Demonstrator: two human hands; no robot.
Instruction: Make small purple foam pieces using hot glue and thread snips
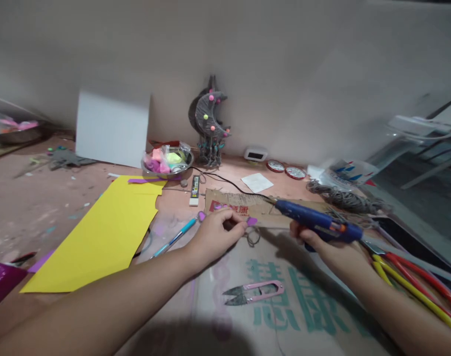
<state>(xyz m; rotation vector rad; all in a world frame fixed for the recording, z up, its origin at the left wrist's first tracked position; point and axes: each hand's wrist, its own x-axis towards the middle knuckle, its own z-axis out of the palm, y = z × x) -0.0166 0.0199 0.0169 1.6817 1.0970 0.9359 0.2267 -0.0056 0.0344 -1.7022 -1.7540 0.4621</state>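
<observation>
My right hand [314,240] is wrapped round the grip of a blue hot-glue gun [318,218], whose nozzle points left over a strip of brown cardboard [248,207]. My left hand [214,232] is closed in a pinch on a small purple paper piece [251,221] just below that cardboard. A second purple piece [201,215] lies beside the left hand. A loop of thin twine [252,237] rests on the table right of my left fingers. The gun's black cord [225,182] runs back toward the wall.
Pink thread snips [253,292] lie on a printed cardboard sheet [285,316] in front. A yellow paper sheet [107,232], a blue pen [175,237], a bowl of coloured bits [168,160], a moon-shaped twine ornament [209,121], a twine bundle [344,198] and coloured tubes [414,282] surround the spot.
</observation>
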